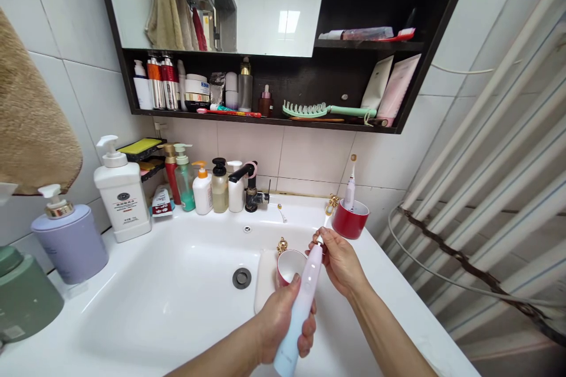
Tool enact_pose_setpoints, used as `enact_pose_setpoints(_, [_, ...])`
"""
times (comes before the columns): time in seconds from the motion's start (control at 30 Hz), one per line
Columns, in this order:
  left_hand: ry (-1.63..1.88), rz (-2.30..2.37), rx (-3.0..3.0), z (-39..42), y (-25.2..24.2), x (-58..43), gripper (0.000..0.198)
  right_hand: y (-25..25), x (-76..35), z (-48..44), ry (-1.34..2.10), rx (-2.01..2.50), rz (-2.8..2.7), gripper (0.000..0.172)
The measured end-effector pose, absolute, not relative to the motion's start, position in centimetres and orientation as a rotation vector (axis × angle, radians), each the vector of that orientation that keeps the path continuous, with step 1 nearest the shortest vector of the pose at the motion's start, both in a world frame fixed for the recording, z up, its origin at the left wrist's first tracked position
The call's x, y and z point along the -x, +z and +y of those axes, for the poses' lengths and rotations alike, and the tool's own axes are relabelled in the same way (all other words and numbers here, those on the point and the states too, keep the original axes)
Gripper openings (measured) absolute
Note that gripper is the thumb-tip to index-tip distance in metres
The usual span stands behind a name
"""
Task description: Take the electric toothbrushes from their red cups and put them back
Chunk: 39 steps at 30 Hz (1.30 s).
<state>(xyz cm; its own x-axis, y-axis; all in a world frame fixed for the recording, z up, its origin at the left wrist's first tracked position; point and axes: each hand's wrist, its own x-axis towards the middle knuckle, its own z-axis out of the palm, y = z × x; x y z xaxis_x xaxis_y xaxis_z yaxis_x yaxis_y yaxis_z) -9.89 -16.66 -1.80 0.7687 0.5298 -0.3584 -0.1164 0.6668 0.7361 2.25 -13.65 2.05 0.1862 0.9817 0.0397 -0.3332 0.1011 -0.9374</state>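
My left hand (287,318) is wrapped round the handle of an electric toothbrush (305,288) that fades from pink to pale blue, tilted over the sink. At its top end, my right hand (338,256) pinches the white brush head (328,222), which the fingers largely hide. Just behind my left hand, a red cup (292,265) with a white inside and a gold ornament stands in the sink. A second red cup (351,224) on the right rim holds another electric toothbrush (349,193). A small loose brush head (282,213) lies on the back rim.
The white sink (168,283) has a black faucet (251,188) at the back. Pump bottles (203,191) line its back and left edges. Overhead juts a dark shelf (269,121) with cosmetics and a green hairbrush (329,109). White pipes (477,106) run along the right wall.
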Motion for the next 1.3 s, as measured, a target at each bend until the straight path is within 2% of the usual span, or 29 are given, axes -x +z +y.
enact_pose_setpoints(0.9, [0.503, 0.673, -0.936, -16.6, -1.5, 10.1, 0.053, 1.7, -1.5, -13.6, 1.088, 1.085, -0.902, 0.023])
enact_pose_setpoints(1.13, [0.712, 0.793, -1.226, -16.2, -1.7, 10.2, 0.046, 1.7, -1.0, -13.8, 0.972, 1.125, -0.911, 0.026])
enact_pose_setpoints(1.3, [0.542, 0.642, -1.021, -16.1, -1.6, 10.4, 0.051, 1.7, -1.0, -13.9, 0.981, 1.093, -0.905, 0.028])
